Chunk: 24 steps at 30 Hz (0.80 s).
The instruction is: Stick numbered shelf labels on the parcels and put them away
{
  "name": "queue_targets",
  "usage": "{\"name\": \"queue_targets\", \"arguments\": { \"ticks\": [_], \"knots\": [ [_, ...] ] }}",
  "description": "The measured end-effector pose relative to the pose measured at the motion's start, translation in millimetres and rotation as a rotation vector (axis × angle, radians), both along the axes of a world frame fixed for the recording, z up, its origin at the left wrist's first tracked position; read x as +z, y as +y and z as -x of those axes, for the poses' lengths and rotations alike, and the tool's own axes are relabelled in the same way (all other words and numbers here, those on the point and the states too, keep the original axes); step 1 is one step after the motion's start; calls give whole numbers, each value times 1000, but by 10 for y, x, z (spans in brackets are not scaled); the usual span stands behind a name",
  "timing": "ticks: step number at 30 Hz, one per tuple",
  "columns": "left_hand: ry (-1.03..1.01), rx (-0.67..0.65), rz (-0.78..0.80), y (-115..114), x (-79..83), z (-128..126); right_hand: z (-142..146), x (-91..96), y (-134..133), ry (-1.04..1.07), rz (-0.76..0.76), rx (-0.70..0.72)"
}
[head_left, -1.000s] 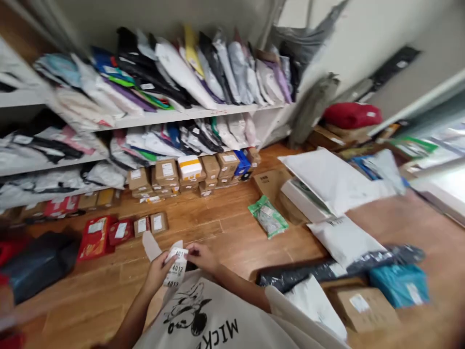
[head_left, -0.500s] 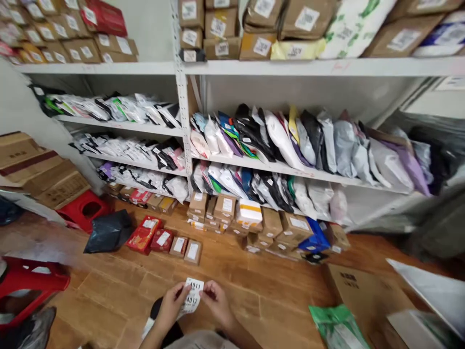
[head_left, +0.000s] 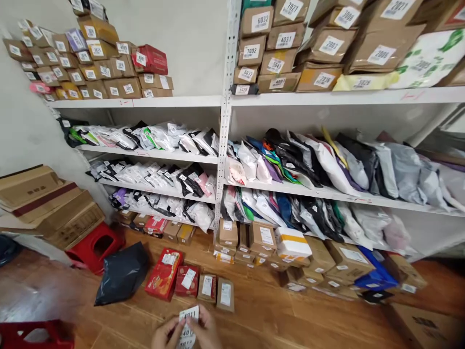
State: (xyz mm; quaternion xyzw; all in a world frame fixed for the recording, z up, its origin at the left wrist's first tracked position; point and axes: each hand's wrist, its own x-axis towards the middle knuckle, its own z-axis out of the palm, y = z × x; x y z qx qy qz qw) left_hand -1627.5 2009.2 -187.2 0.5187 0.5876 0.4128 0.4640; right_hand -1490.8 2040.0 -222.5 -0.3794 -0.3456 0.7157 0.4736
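Observation:
Low in the view I hold a strip of white number labels [head_left: 191, 314], printed with 4011 and further numbers below it. My left hand [head_left: 166, 334] pinches its left edge. Closed on the right side of the strip is my right hand [head_left: 204, 330], with the thumb lying across the printed face. Just beyond my hands, a small brown box [head_left: 225, 294], a small red-brown box [head_left: 207, 287], a red box [head_left: 187, 279] and a larger red box [head_left: 164, 274] lie in a row on the floor, each with a white label.
White shelves [head_left: 192, 102] carry labelled boxes on top and bagged parcels below. More cartons [head_left: 264, 236] line the floor under them. A dark plastic parcel [head_left: 122, 272], a red stool [head_left: 96, 247] and stacked cardboard [head_left: 47, 203] are at left; a large carton [head_left: 428, 325] lies lower right.
The view has turned up and left, so shelves and boxes sit lower and further right. My hands appear lower and closer together, still holding the label strip.

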Motion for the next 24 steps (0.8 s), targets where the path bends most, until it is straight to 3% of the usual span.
{"name": "queue_targets", "arguments": {
  "ticks": [4, 8, 11, 15, 18, 21, 24],
  "knots": [
    [50, -155, -8, 465, 82, -102, -90, 1, 267, 34, 129, -61],
    [16, -397, -46, 1028, 199, -370, -534, 73, 705, 29, 195, -193],
    [-7, -472, -63, 1509, 219, -429, -954, 236, 1190, -20, 145, -384],
    [79, -287, -126, 2131, 230, -217, -1467, 686, 1891, -30, 80, -636],
    [141, -106, -182, 2529, 377, 70, -1688, 1138, 2270, -16, 18, -726],
    [218, -35, -274, 2965, 693, 338, -1774, 1494, 2437, -2, -58, -724],
    [376, -7, -436, 3584, 1170, 483, -1821, 1624, 2443, 27, -61, -708]
  ]
}}
